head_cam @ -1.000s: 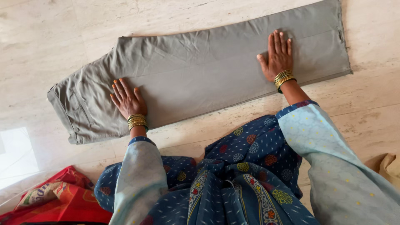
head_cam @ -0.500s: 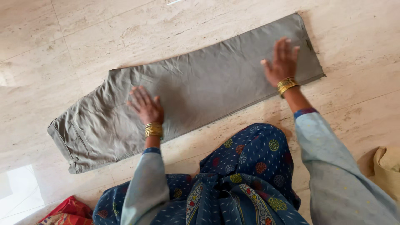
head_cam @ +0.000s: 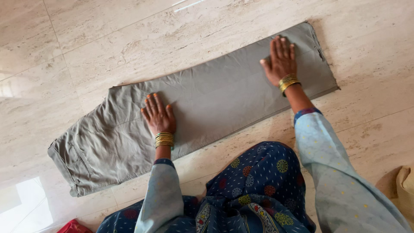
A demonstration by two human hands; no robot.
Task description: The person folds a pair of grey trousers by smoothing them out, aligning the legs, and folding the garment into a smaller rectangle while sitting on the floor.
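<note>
A pair of grey trousers [head_cam: 215,95] lies flat on the pale stone floor, folded leg over leg, waistband at the lower left and hems at the upper right. My left hand [head_cam: 158,115] rests palm down on the thigh part, fingers spread, with gold bangles at the wrist. My right hand [head_cam: 280,60] presses flat near the hem end, fingers together, also with gold bangles. Neither hand grips the cloth.
My knees in blue patterned cloth [head_cam: 258,181] sit just below the trousers. A corner of red fabric [head_cam: 71,226] shows at the bottom left and a tan bag [head_cam: 405,185] at the right edge. Tiled floor [head_cam: 86,39] stretches beyond the trousers.
My left hand has slid to the right along the trousers from the hip toward the thigh. My right hand has lifted briefly and now presses flat again near the hem.
</note>
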